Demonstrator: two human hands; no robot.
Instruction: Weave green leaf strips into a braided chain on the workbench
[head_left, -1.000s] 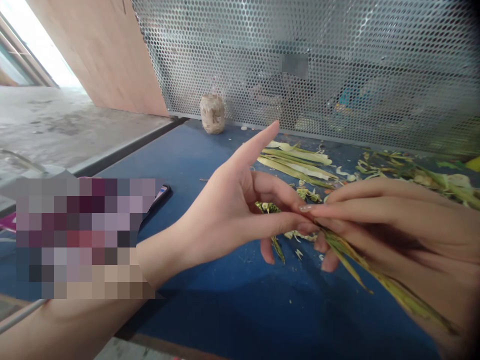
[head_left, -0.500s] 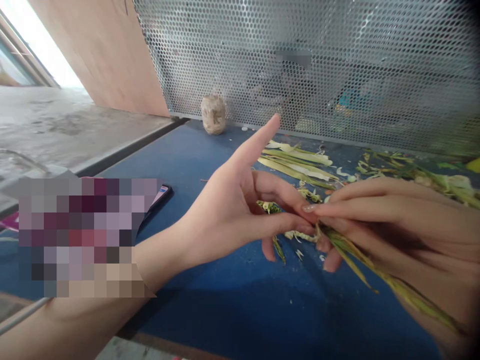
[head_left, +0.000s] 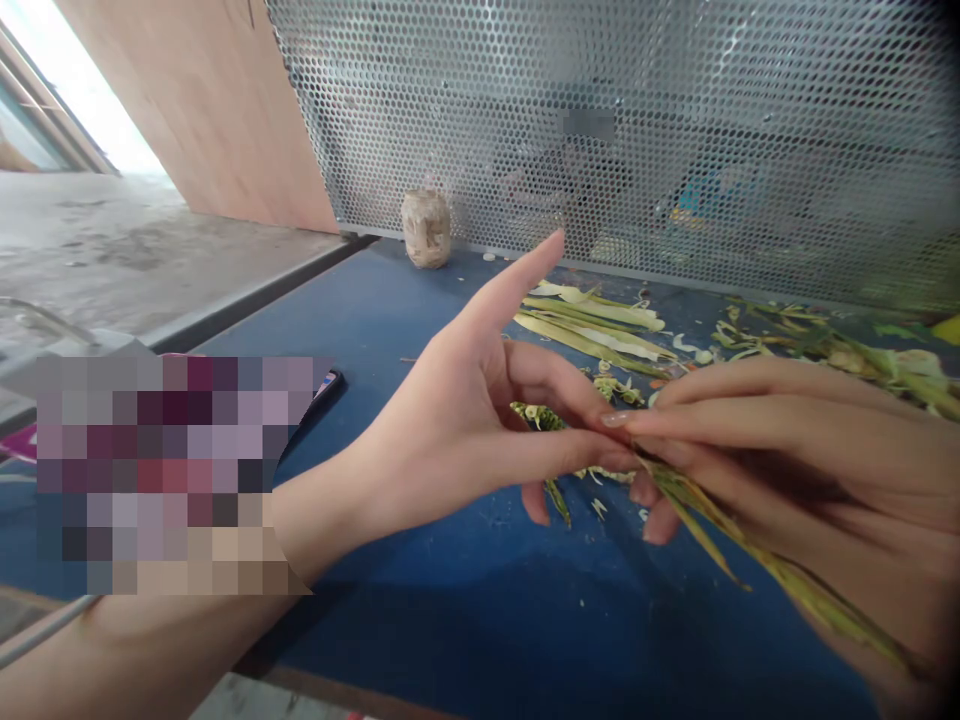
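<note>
My right hand is closed around a long green plant stalk that runs down to the lower right. My left hand meets it from the left: thumb and middle finger pinch the stalk's tip, while the index finger sticks up and out. Both hands hover just above the blue table. Small green and white trimmings lie under the fingers.
Pale peeled husk strips and a heap of leafy stalks lie behind the hands. A small beige jar stands by the perforated metal screen. A dark phone lies at the left.
Hardly anything moved; my left index finger shifted slightly and the pinch on the stalk tip stays the same.
</note>
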